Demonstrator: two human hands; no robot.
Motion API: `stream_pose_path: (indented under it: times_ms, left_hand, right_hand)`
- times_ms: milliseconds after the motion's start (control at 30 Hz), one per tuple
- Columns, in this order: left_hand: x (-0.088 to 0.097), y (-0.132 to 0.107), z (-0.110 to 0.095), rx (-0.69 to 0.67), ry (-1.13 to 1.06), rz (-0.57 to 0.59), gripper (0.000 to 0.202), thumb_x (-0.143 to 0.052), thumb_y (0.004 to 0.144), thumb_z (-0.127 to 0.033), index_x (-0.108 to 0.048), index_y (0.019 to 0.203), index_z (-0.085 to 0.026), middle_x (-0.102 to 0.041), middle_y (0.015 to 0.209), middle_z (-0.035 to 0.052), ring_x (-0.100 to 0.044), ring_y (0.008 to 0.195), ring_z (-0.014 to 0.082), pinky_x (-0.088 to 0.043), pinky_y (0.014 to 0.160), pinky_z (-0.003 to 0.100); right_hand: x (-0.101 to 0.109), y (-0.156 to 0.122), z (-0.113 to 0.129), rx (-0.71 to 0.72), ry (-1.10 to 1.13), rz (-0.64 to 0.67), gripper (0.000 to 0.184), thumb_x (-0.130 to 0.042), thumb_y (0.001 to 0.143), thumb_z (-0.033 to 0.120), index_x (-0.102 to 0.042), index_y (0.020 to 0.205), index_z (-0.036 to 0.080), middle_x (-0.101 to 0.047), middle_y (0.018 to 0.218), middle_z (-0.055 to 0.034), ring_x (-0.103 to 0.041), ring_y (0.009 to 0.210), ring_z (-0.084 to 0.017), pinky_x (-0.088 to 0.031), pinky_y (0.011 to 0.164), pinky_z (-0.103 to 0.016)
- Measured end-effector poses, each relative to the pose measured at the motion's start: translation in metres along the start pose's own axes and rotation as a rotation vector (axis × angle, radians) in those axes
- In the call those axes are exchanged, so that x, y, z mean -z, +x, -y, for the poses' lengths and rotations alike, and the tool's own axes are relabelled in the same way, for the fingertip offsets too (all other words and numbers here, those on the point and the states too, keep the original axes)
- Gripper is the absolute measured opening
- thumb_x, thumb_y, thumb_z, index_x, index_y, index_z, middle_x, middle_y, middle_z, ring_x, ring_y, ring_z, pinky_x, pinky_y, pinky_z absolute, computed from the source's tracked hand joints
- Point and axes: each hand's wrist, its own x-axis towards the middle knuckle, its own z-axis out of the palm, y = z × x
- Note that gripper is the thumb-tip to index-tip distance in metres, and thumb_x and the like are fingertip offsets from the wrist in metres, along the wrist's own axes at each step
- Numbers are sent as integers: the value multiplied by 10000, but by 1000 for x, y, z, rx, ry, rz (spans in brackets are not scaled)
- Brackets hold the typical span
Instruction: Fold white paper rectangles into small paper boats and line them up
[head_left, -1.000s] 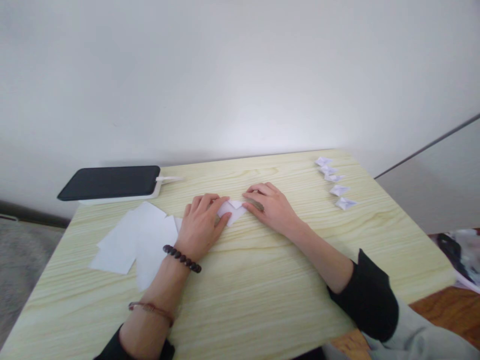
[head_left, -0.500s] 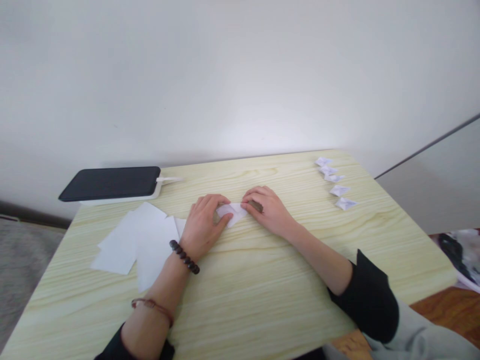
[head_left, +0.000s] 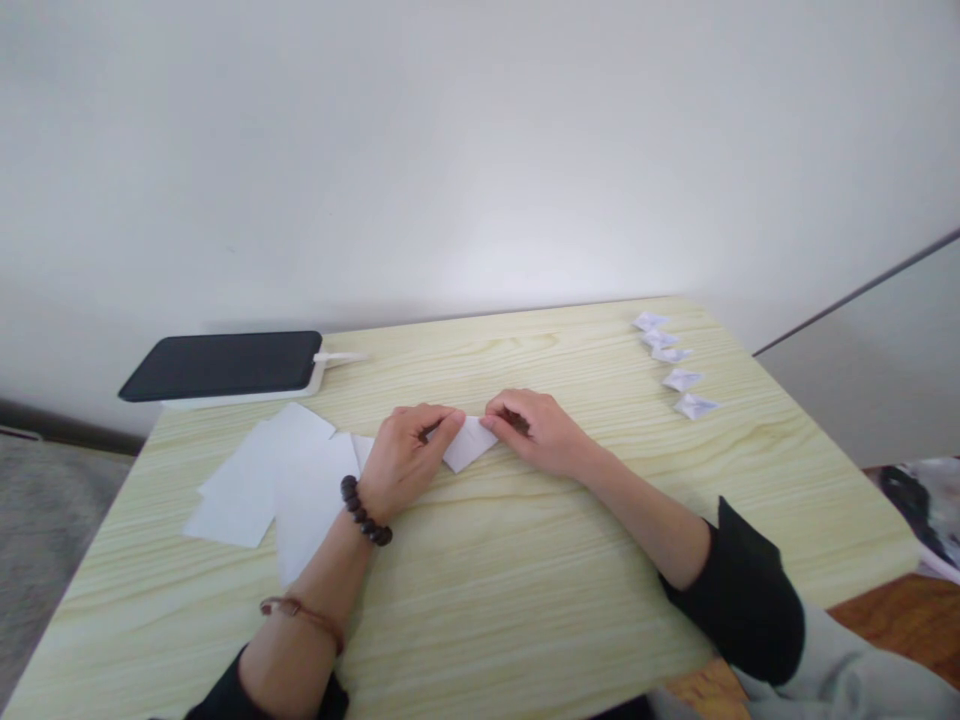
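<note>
A small piece of folded white paper (head_left: 468, 446) is held between my two hands above the middle of the table. My left hand (head_left: 409, 452) pinches its left end between thumb and fingers, which cover that side. At the upper right corner, my right hand (head_left: 534, 432) grips the paper with thumb and curled forefinger. The visible part of the paper comes to a point toward me. Beside my left wrist lie loose white paper sheets (head_left: 251, 480), partly overlapping and partly hidden by my forearm.
Several small folded paper figures (head_left: 682, 380) stand in a line at the right rear of the wood-grain table (head_left: 525, 590). At the left rear, a black-screened phone (head_left: 225, 365) rests on a white block, a white cable plug (head_left: 339, 358) at its side. The wall (head_left: 480, 160) rises behind.
The folded paper has tilted, its point now lower and toward me. My left fingers have drawn together at its upper edge, and my right fingers have curled in closer.
</note>
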Motion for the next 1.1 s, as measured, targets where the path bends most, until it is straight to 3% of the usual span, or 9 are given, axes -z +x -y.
stream_pose_path:
  times_ms: [300, 567, 733, 933, 1100]
  left_hand:
    - [0, -1, -1, 90, -124, -29, 336, -481, 846, -398, -687, 716, -166, -672, 653, 0, -570, 598, 141, -407, 544, 235]
    - [-5, -1, 2, -34, 49, 46, 247, -524, 832, -373, -716, 780, -227, -731, 779, -2, -615, 714, 161, -408, 817, 330]
    - [-2, 0, -1, -9, 49, 23, 289, -480, 847, -368, -716, 770, -219, -727, 738, 3, -621, 690, 174, -434, 761, 323]
    - [1, 1, 0, 11, -16, 35, 342, -454, 866, -368, -704, 731, -177, -686, 660, 3, -591, 620, 156, -422, 589, 253]
    - [2, 0, 2, 29, -48, 49, 349, -450, 874, -371, -709, 757, -169, -690, 686, 4, -592, 631, 152, -407, 561, 240]
  right_hand:
    - [4, 1, 1, -52, 106, 48, 155, -496, 891, 230, -574, 771, 170, -559, 647, 18, -470, 590, -98, -342, 560, -214]
    - [2, 0, -1, 55, 9, 61, 109, -547, 862, 217, -594, 773, 176, -603, 672, 20, -500, 617, -101, -370, 694, -252]
    - [4, 1, -1, 18, 65, 69, 108, -525, 847, 193, -588, 760, 182, -597, 664, 20, -485, 604, -107, -375, 634, -235]
    - [7, 1, -3, -66, 183, 81, 102, -512, 820, 169, -571, 737, 171, -554, 639, 28, -469, 582, -95, -345, 551, -208]
    - [8, -1, -4, -80, 238, 77, 135, -455, 830, 141, -585, 800, 164, -554, 659, 19, -478, 590, -101, -350, 550, -216]
